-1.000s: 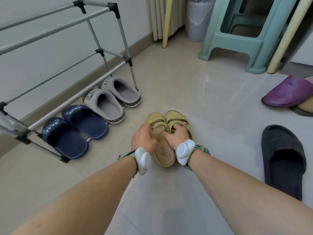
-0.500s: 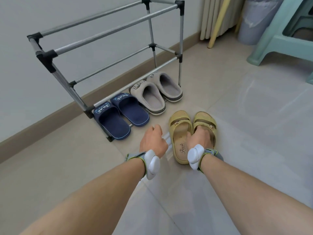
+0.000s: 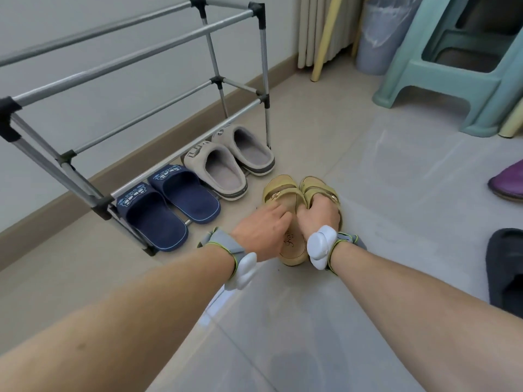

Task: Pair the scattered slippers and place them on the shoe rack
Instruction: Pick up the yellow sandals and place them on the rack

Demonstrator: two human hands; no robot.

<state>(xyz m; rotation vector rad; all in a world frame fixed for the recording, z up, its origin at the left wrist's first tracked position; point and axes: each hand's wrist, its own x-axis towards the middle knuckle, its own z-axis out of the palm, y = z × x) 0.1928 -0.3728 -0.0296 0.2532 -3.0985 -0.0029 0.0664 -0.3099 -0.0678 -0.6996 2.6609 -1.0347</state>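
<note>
Metal shoe rack by wall, navy slipper pr + grey slipper pr side by side on bottom rails, toes in, tan sandal pr together on floor just beside rack's right end

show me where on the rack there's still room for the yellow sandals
Both upper tiers of the rack are bare. The bottom tier is crowded: navy slippers and grey slippers fill it end to end. The yellow sandals sit on the floor beside it.
</note>
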